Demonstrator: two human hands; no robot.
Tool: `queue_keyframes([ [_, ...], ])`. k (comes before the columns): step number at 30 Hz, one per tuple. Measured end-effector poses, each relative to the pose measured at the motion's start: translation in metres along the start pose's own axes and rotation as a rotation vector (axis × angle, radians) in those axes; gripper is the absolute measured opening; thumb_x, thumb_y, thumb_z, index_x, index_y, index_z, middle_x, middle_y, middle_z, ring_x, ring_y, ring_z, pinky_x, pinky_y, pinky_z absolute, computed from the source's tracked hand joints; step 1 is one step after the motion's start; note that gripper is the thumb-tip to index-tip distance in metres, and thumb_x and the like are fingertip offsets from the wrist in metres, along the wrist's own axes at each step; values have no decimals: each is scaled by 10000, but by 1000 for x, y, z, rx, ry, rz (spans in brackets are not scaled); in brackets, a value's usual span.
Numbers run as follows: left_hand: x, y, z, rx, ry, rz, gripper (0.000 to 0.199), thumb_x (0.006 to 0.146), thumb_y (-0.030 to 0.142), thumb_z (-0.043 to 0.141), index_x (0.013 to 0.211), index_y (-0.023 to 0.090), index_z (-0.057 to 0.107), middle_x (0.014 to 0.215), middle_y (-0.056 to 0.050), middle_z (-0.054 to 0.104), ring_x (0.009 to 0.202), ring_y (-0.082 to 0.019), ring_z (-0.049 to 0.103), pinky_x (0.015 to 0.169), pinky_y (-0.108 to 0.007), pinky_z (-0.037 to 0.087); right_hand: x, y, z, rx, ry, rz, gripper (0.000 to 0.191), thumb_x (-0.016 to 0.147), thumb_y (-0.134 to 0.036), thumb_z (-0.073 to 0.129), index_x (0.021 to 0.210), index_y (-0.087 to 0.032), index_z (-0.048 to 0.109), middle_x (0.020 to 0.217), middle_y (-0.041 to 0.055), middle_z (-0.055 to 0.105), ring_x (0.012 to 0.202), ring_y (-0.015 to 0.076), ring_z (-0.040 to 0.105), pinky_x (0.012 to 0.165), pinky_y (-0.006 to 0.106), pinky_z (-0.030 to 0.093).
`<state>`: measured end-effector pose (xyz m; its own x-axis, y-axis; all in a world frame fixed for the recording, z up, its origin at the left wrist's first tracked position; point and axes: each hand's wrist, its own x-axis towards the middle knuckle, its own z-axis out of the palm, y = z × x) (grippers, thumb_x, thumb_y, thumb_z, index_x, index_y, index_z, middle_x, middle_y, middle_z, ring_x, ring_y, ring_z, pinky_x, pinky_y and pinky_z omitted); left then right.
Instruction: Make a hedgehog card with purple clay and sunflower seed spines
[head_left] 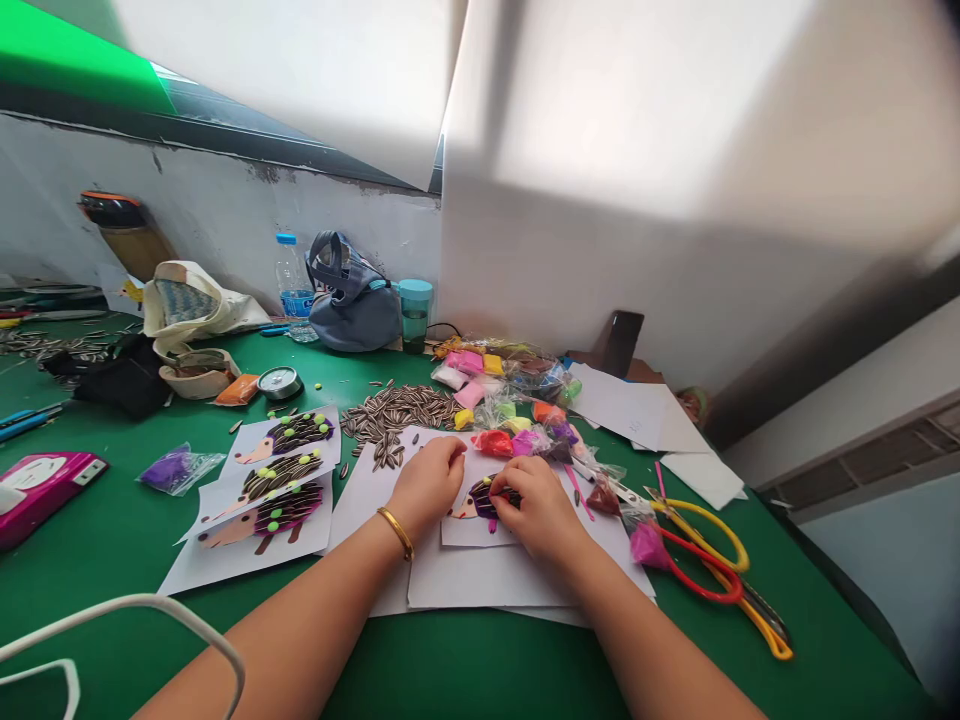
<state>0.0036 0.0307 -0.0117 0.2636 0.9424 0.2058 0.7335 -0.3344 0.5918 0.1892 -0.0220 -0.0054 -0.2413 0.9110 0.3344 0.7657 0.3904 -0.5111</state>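
A small hedgehog picture (472,500) lies on white paper sheets (510,585). It has a pink face and a dark back with sunflower seeds on it. My right hand (544,505) is over its back, thumb and forefinger pinched together at the seeds; what they hold is hidden. My left hand (429,480), with a gold bangle on the wrist, hovers beside the picture's upper left, fingers curled to a pinch. I cannot see what is in them. A pile of sunflower seeds (401,412) lies just beyond the left hand.
Finished-looking hedgehog cards (300,530) overlap at the left. Bags of coloured clay (491,442) lie beyond the picture. Scissors with red and yellow handles (705,570) are at the right. A blue bag (356,310), a teal cup (415,315) and a phone (622,343) stand along the wall.
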Motion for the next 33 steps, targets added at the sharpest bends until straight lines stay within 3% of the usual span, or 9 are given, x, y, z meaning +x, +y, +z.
queue_keyframes([
  [24,0,-1,0,0,-3,2,226,902,228,433,1002,185,631,1022,-80,671,966,-217,606,846,-332,468,-1,0,-3,42,-24,18,80,780,-155,671,799,-233,669,873,25,634,908,217,536,811,350,415],
  [28,0,-1,0,-5,-7,-4,227,900,232,437,994,187,638,1021,-79,672,958,-217,606,844,-336,469,-1,5,-10,79,-2,25,34,817,-205,646,812,-231,665,890,30,640,911,220,543,826,360,416],
  [33,-1,0,-2,0,-16,-10,234,904,237,430,1000,193,639,1032,-75,674,961,-220,607,841,-344,471,1,17,-29,120,100,64,126,887,-257,551,824,-218,654,899,51,644,919,227,554,829,371,421],
])
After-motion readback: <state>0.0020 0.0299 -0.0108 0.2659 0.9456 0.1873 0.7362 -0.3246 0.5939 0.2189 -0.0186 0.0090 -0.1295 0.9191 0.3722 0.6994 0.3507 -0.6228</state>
